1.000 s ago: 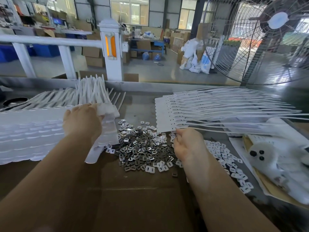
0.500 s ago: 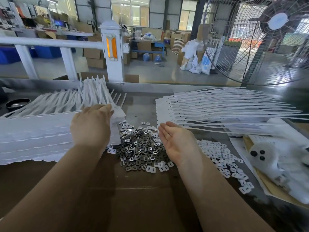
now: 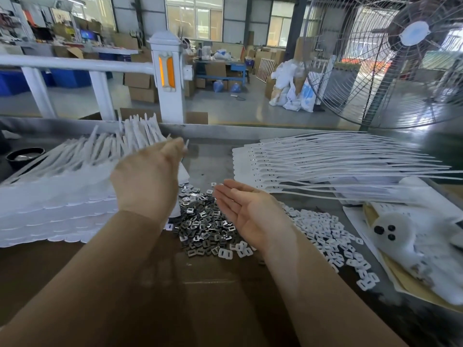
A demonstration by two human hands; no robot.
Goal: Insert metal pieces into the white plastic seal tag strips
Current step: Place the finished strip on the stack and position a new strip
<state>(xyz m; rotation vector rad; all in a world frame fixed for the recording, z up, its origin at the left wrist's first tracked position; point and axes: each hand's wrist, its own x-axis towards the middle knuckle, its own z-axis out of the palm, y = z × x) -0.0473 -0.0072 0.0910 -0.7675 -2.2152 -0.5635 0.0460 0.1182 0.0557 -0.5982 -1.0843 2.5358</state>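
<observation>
The metal pieces [image 3: 204, 222] lie in one loose dark heap on the brown table [image 3: 218, 301], too many to count, directly between my two hands. The white strips sit in two groups: a big stack [image 3: 50, 196] on my left and a fanned spread [image 3: 325, 166] on my right, dozens in each. Whether any already hold metal, I cannot tell. Nothing is being inserted now; I judge most of the job lies ahead. My left hand [image 3: 147, 181], blurred, is raised over the left stack's edge; whether it holds a strip I cannot tell. My right hand [image 3: 246, 211] is palm-up, fingers relaxed, holding nothing. One scatter of white clips [image 3: 330, 236] lies further right.
</observation>
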